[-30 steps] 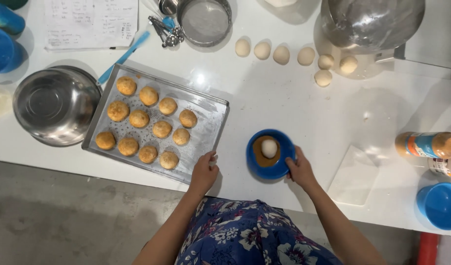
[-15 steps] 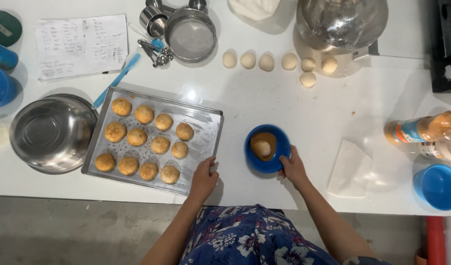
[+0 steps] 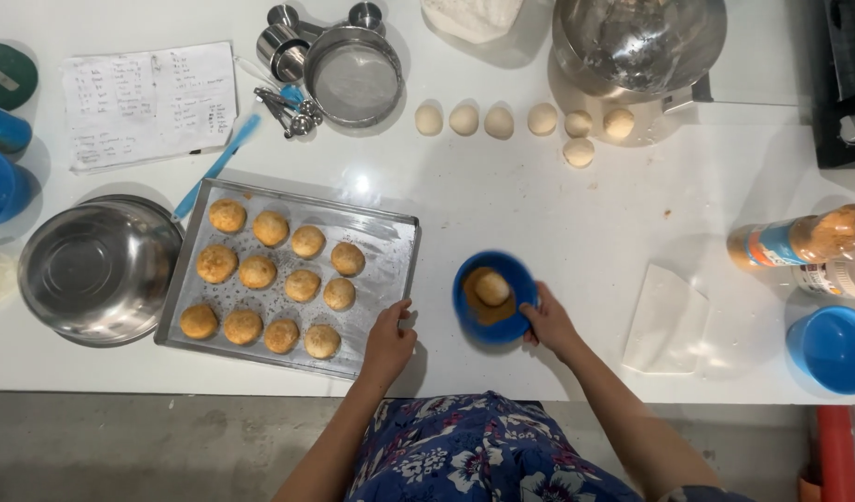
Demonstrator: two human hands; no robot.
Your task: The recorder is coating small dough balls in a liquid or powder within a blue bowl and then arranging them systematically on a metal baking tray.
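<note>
Right hand (image 3: 550, 323) is on the small blue bowl (image 3: 494, 299), fingers (image 3: 531, 316) curled lightly round its near-right rim, gripping the edge rather than reaching in. Inside the bowl sits one pale dough ball (image 3: 491, 287) on a bed of orange-brown crumbs (it looks only partly coated). The right forearm runs up from the lower right, wrist bent inward toward the bowl.

Left hand (image 3: 388, 340) rests at the near-right corner of the baking tray (image 3: 390, 251), fingers loosely bent and together, thumb up against the tray's edge; they touch the rim and close on nothing else. The left forearm comes straight up from the body.

On the tray lie twelve crumbed balls (image 3: 303, 284) in rough rows, filling its left part. The bowl stands on the white bench (image 3: 557, 214) just right of the tray, close to the near edge. Farther back, seven plain dough balls (image 3: 499, 122) sit in a line, well apart from both hands. A steel mixing bowl (image 3: 97, 270) stands left of the tray.
</note>
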